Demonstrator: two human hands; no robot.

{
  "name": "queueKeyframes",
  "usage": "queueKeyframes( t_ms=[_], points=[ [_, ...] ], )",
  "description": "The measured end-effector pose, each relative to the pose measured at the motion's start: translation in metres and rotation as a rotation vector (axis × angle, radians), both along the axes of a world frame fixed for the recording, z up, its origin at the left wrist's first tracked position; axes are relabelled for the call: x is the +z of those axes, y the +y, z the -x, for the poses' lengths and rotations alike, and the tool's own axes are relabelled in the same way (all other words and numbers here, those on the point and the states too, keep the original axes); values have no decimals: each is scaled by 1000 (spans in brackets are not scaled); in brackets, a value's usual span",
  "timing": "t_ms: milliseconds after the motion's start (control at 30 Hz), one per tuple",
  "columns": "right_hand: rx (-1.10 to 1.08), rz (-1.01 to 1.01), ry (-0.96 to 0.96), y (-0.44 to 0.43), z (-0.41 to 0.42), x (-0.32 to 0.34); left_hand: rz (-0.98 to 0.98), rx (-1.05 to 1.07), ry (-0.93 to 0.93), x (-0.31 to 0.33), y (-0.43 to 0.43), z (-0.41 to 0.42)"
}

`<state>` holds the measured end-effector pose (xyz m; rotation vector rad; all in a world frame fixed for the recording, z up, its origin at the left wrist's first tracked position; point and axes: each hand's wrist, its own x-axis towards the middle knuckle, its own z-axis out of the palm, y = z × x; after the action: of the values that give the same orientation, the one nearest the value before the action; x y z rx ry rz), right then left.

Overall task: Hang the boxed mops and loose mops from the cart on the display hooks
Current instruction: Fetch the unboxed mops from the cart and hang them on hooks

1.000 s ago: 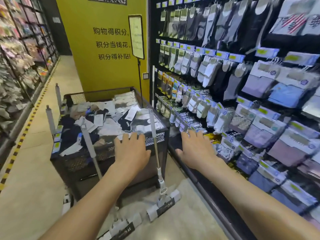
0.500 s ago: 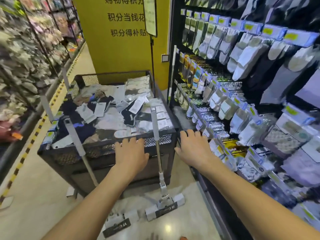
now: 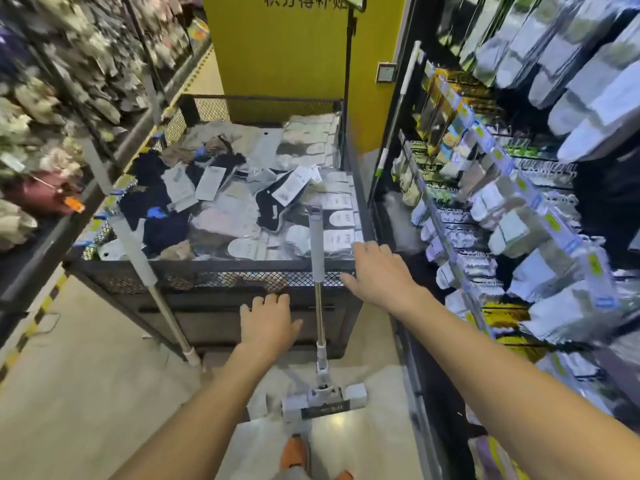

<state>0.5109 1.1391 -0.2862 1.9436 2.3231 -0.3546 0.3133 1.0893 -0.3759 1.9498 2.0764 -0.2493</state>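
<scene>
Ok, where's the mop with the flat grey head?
Head view, middle: the mop stands against the near wall of the cart, between the left hand and right hand.

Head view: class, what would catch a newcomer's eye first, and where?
A black mesh cart heaped with packed socks fills the middle of the aisle, before a bright yellow wall. Two loose mops lean against its near side: the centre mop between the open left hand and right hand, the left mop near its corner. A sock display lines the right.
</scene>
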Motion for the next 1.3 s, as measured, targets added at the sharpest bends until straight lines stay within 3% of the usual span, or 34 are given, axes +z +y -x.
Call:
queueKeyframes(
  t_ms=[300,467,733,1000,1300],
  points=[
    [-44,149,493,93,18,-64,213,198,-467,-143,80,-2],
    [16,127,655,117,27,-101,267,263,-705,-215,99,-19],
    [16,107,849,126,18,-138,224,223,-858,-279,109,-34],
    [0,73,1000,109,9,-117,146,164,-934,-254,93,-34],
    [158,60,1191,80,4,35,-9,116,-1040,-105,51,-29]
  ],
)
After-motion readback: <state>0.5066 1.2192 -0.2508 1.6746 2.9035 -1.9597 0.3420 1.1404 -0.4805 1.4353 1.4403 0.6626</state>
